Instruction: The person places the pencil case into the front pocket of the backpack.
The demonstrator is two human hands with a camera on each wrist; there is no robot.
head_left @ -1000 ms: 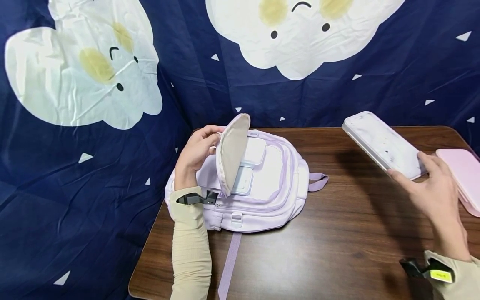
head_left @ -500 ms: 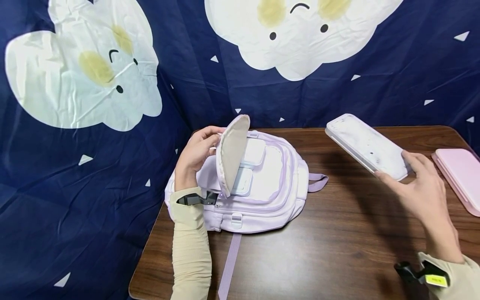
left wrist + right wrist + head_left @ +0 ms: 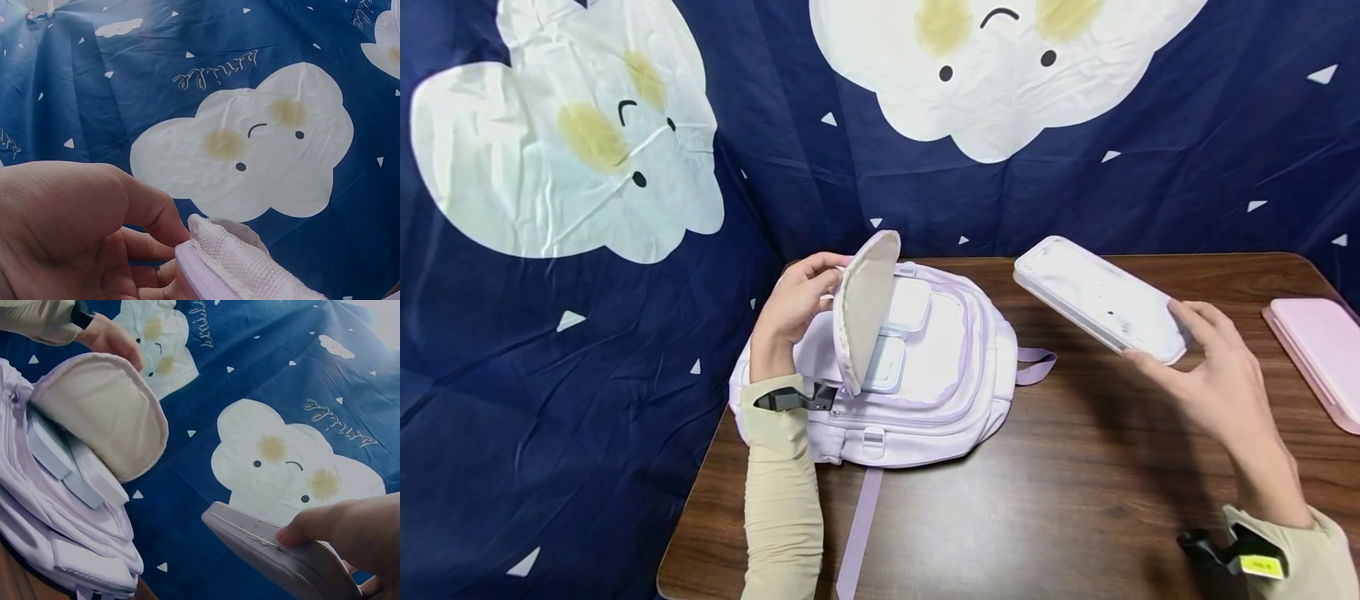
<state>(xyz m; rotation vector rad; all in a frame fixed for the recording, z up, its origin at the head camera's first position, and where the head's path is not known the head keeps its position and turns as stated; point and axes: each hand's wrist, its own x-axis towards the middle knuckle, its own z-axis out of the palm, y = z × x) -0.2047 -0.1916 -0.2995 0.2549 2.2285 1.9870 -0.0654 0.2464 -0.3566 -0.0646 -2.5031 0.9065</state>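
Observation:
A pale lilac backpack (image 3: 985,408) lies on the table with its front pocket flap (image 3: 867,308) raised. My left hand (image 3: 790,312) pinches the edge of that flap; in the left wrist view, thumb and fingers meet on its lilac trim (image 3: 203,275). Two small pale boxes, one white (image 3: 910,302) and one bluish (image 3: 886,364), rest at the front pocket under the flap. Right of the backpack, my right hand (image 3: 1221,387) grips one end of a flat white rectangular case (image 3: 1090,292) with marbled marks, tilted above the table. Its underside is hidden.
A pink case (image 3: 1318,350) lies at the table's right edge. One purple strap (image 3: 1037,367) sticks out right of the backpack, another (image 3: 859,533) runs toward the front edge. Behind the brown table (image 3: 1037,517) hangs a dark blue cloth (image 3: 790,183) with clouds.
My right hand has carried the white case leftward, closer to the backpack and away from the pink case. The left hand and the raised flap stay where they were.

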